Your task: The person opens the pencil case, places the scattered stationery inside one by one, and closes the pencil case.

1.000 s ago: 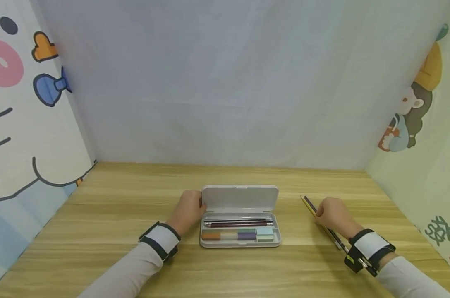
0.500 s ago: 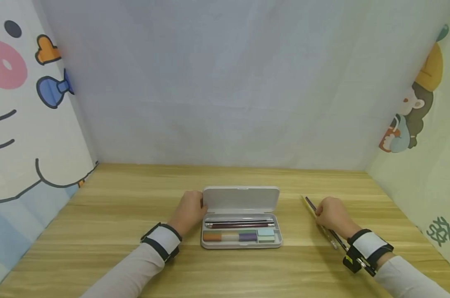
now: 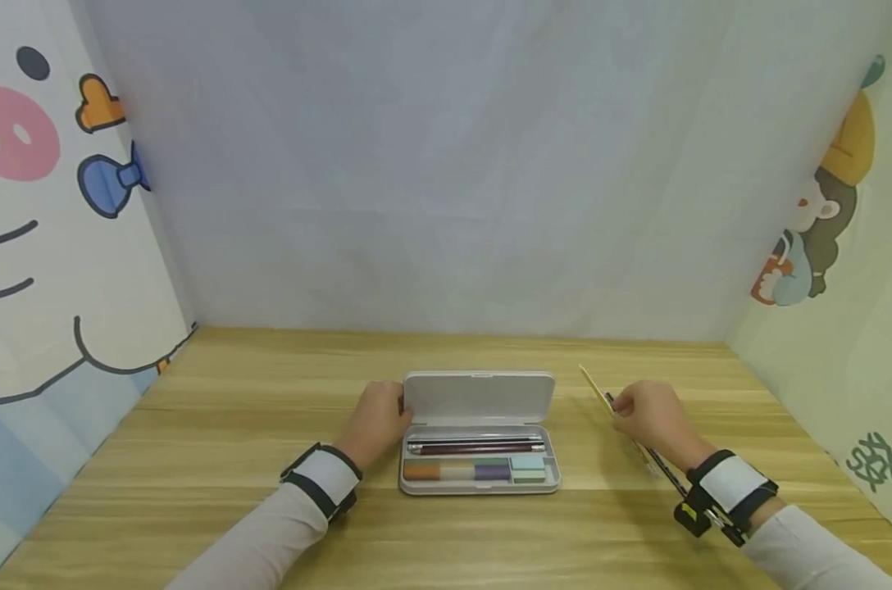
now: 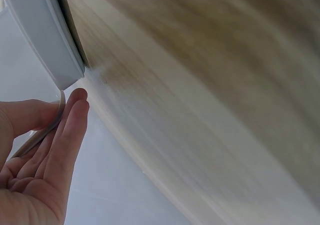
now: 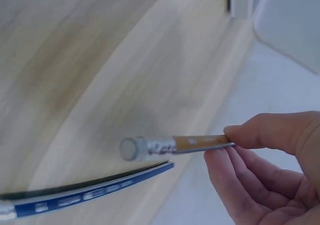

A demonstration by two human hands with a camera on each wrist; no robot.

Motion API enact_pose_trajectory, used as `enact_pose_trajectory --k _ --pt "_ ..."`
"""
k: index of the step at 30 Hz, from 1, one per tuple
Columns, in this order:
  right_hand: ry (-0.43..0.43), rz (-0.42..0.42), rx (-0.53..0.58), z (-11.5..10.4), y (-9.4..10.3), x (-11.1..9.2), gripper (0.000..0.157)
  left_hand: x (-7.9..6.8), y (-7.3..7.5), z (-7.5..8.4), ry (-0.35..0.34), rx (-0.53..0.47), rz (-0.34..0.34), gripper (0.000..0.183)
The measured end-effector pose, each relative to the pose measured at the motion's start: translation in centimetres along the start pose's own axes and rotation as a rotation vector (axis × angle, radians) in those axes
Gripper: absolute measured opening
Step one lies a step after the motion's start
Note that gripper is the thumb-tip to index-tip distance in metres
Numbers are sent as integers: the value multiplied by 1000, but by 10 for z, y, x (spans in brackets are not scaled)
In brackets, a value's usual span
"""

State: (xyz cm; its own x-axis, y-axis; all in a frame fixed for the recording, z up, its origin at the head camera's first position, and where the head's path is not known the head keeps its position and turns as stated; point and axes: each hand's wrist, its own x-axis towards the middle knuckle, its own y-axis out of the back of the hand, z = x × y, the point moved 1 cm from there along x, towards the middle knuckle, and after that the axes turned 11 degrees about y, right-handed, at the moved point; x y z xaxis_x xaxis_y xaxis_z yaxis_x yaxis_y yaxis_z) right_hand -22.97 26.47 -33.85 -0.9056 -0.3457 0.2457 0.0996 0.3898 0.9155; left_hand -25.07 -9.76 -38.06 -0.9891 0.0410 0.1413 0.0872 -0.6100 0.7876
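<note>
A yellow pencil (image 5: 197, 142) with a white eraser end is pinched between the thumb and fingers of my right hand (image 3: 654, 416), lifted off the table. Beneath it lies a dark blue pencil (image 5: 95, 192) on the wood. My left hand (image 3: 375, 416) pinches the left edge of the raised lid (image 3: 479, 397) of a white pencil case (image 3: 483, 489). In the left wrist view the thumb and fingers (image 4: 75, 110) are on either side of that lid edge. Inside the case lie dark pencils (image 3: 475, 447), orange, cream and purple blocks (image 3: 457, 470), and pale blue-green small blocks (image 3: 528, 469).
The case stands mid-table on a wood-grain surface (image 3: 269, 369). A pale cloth wall (image 3: 446, 180) rises behind the table's far edge, with printed cartoon panels (image 3: 18, 246) at left and right. Both wrists wear strapped cameras.
The yellow pencil has come up off the table in my right hand, its tip shifting left and away. The blue pencil stays put. My left hand keeps its hold on the lid.
</note>
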Motion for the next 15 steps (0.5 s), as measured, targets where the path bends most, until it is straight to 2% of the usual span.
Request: enact_pose_trajectory --k 7,15 --pt "42 43 31 -20 2 7 15 -1 1 0 -2 -2 -2 9" --pt "123 116 12 -34 5 13 14 1 1 1 1 19 2 14"
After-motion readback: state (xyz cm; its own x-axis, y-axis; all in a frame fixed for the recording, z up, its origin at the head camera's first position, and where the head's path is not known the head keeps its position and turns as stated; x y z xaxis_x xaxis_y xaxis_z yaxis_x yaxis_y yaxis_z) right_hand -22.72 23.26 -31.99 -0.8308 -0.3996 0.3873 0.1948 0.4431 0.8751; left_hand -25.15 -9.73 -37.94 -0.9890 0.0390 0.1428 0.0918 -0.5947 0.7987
